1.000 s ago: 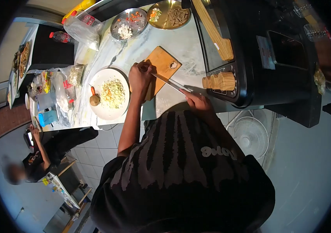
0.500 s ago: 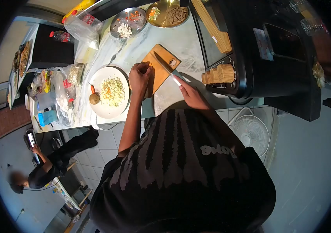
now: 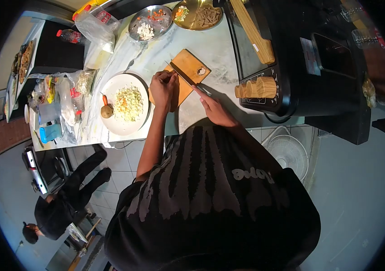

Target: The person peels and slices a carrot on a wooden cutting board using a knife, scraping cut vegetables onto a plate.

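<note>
My right hand [image 3: 215, 109] grips a knife [image 3: 182, 73] by its pale handle, the dark blade lying across the wooden cutting board [image 3: 188, 58]. My left hand [image 3: 162, 89] is closed at the board's left side, fingertips pinched beside the blade. A small orange bit seems to be under those fingertips, but the fingers mostly hide it. On the board's right part sits a small whitish piece [image 3: 201, 71]. Left of my left hand, a white plate [image 3: 111, 85] bears finely chopped pale green and orange vegetables [image 3: 128, 103], a red-orange chili [image 3: 105, 99] and a round brown item [image 3: 106, 111].
At the back stand a metal plate [image 3: 133, 34] with white and orange pieces and another [image 3: 188, 26] with brown strips. Plastic bags [image 3: 94, 29] and a blue container [image 3: 50, 133] lie left. A black appliance [image 3: 287, 90] stands right, a fan [image 3: 287, 153] below. Another person [image 3: 61, 212] bends at lower left.
The knife and my right hand have shifted slightly left, bringing the blade closer to my left fingertips. The other person has turned and bent over. The whole view has shifted a little.
</note>
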A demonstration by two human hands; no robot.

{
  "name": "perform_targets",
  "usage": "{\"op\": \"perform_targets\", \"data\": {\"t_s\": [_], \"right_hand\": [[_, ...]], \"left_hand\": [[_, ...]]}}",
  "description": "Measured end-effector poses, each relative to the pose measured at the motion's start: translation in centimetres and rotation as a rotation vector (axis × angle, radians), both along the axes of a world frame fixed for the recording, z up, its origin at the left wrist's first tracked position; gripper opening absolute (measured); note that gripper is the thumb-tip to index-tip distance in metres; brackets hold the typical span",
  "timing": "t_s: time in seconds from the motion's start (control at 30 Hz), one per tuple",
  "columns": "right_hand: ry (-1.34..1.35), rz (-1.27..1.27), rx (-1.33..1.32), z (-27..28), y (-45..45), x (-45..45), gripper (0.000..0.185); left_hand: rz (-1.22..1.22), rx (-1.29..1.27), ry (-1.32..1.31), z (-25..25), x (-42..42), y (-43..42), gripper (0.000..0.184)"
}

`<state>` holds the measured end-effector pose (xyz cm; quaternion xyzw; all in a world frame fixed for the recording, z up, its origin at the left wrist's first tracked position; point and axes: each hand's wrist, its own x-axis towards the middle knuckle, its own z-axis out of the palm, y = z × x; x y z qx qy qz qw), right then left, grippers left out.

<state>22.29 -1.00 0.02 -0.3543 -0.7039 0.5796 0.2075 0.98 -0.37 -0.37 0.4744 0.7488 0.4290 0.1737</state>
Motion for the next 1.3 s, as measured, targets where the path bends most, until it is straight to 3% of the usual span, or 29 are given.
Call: {"op": "perform_targets", "data": {"t_s": [0.17,0.27,0.5,0.57,0.7,0.87,1.13,1.17,1.3], "right_hand": [[-0.256,0.033,0.035,1.5,0.6,0.3,0.051],[-0.296,0.022,0.178,-0.6,0.6,0.3,0.062],[-0.208,0.026,0.109,1.0,2.0,-0.1,0.058],[-0.389,0.057,0.139,1.8,2.4,-1.1,0.060],[-0.319,0.014,0.281,1.3,1.5,-0.8,0.062],[-0.396,-0.002,0.185,1.6,0.5,0.2,0.062],[-0.348,-0.063,0.249,1.4,1.4,0.5,0.058],[-0.328,-0.068,0.253,1.2,1.4,0.6,0.056],[-0.315,-0.107,0.225,1.2,1.1,0.6,0.055]], "left_hand": [[-0.014,-0.010,0.045,0.4,-0.2,0.2,0.014],[-0.021,-0.028,-0.013,0.4,-0.6,0.5,0.014],[0.015,-0.132,-0.188,1.0,-0.8,0.8,0.017],[0.012,-0.144,-0.183,1.5,-0.7,0.8,0.018],[0.017,-0.166,-0.142,1.9,-0.6,0.9,0.017],[0.043,-0.188,-0.147,0.4,-1.0,0.8,0.019],[-0.093,-0.198,-0.123,1.2,-1.6,0.2,0.027],[-0.157,-0.135,-0.027,0.9,-1.8,0.1,0.025],[-0.146,-0.131,-0.073,1.1,-1.8,-0.1,0.021]]}}
